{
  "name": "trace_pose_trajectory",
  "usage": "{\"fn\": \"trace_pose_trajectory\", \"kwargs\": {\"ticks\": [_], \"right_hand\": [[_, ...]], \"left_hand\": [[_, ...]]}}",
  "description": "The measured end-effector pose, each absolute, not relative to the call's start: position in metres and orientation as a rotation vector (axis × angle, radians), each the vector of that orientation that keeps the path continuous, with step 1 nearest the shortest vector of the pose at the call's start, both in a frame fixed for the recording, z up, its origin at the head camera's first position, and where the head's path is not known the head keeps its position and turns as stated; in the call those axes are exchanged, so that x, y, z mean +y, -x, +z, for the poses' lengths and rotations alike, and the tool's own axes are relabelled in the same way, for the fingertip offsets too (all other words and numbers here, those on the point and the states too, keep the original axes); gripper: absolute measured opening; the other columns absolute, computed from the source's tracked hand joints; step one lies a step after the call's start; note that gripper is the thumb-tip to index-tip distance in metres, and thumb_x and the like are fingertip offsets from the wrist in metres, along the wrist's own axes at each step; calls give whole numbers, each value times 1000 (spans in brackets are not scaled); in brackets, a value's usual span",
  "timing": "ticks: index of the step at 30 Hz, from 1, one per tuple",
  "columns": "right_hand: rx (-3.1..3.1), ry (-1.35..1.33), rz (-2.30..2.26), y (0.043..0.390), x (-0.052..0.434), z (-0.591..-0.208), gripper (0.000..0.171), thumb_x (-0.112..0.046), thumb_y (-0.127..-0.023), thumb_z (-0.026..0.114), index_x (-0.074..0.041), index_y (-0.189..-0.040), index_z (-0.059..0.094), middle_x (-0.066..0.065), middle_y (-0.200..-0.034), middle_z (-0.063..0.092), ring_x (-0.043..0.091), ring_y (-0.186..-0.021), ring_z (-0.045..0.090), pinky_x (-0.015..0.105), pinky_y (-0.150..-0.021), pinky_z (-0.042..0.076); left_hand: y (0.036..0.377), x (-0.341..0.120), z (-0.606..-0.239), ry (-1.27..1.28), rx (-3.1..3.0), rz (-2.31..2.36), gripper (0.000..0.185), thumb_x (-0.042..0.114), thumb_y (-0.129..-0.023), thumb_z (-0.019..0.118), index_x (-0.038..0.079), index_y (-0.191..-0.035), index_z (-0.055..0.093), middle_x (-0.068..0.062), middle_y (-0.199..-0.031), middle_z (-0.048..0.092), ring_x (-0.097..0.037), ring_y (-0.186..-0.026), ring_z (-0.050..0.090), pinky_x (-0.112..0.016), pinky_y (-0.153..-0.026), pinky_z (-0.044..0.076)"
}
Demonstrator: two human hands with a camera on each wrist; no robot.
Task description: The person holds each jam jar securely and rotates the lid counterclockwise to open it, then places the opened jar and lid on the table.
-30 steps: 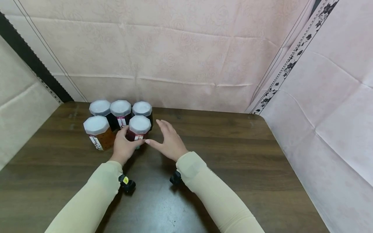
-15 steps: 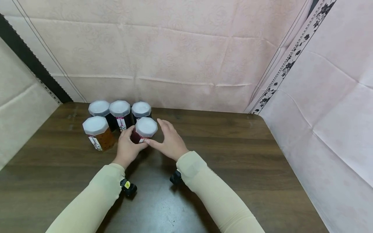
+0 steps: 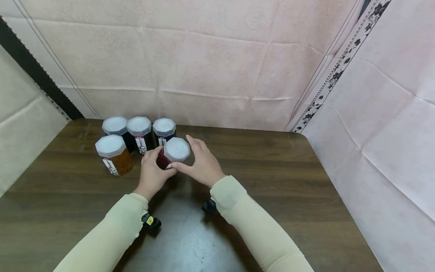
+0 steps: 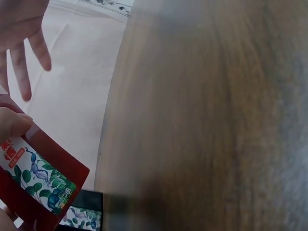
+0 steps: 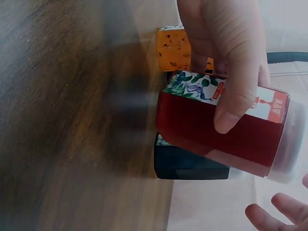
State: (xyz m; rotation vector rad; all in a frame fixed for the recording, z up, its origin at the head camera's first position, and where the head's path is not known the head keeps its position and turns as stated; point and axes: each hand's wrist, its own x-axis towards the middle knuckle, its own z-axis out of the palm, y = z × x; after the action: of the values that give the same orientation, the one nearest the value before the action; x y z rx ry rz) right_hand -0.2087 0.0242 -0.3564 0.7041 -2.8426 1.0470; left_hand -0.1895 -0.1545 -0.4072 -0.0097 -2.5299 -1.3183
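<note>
Head view: the red jar (image 3: 172, 152) is to the right of the amber jar (image 3: 123, 163), over the bench (image 3: 272, 181), and my left hand (image 3: 151, 175) grips it with fingers and thumb. My right hand (image 3: 204, 162), farther right of the amber jar, is spread wide and holds nothing — whether its thumb touches, I can't tell.

Left wrist view: my left thumb presses the label (image 4: 43, 178). The wall looks stiff and smooth, so probably slippery.

Right wrist view: the red jar leans, the amber jar beyond it. It seems full, so likely weighty, perhaps breakable — best held round the flat-sided body, below the lid (image 5: 290, 139).
</note>
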Motion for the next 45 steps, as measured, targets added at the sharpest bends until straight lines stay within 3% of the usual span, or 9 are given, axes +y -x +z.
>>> {"fn": "trace_pose_trajectory", "kwargs": {"ticks": [19,45], "right_hand": [[-2817,-740,992,203,32,-350,88,-57,-82,66,-21,-152,27,7,-145,40,20,-109,53,39,-83,54],[-2822,-654,899,196,39,-351,74,-55,-86,62,-20,-146,38,9,-131,48,22,-96,57,38,-73,56]], "left_hand": [[180,-137,-403,83,-2555,-1240,74,13,-75,82,4,-139,45,-22,-138,39,-39,-124,33,-59,-96,43],[170,-114,-398,99,-2525,-1130,75,11,-70,85,7,-136,48,-20,-132,42,-37,-121,36,-57,-93,47]]}}
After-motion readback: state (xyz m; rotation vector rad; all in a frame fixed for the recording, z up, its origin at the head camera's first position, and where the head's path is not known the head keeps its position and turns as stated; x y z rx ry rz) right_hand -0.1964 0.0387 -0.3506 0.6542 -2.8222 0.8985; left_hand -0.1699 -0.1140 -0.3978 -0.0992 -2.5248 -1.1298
